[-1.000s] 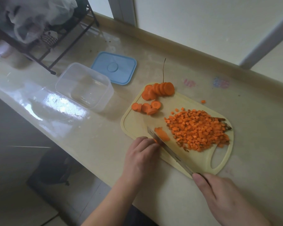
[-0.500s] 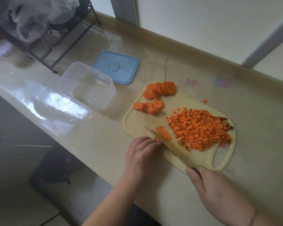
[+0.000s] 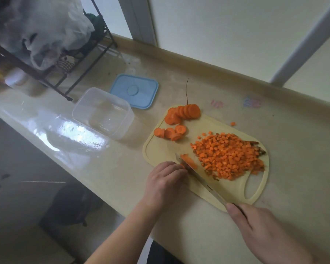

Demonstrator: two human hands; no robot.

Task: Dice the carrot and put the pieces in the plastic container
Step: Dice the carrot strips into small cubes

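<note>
At six o'clock on the pale yellow plastic cutting board point(image 3: 158, 149), left hand point(image 3: 165, 180) pinches orange carrot slices point(image 3: 189, 161); right hand point(image 3: 261, 231) grips the steel knife point(image 3: 196, 173). Best keep those fingertips tucked back.

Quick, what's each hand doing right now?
Left hand: fingers curled, holding an orange carrot piece on the cream plastic cutting board.
Right hand: gripping the steel knife.

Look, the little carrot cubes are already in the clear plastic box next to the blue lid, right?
Not quite. The head view shows the clear plastic box next to the blue lid with no carrot in it. The little carrot cubes are piled on the cutting board, where the right hand works the knife.
</note>
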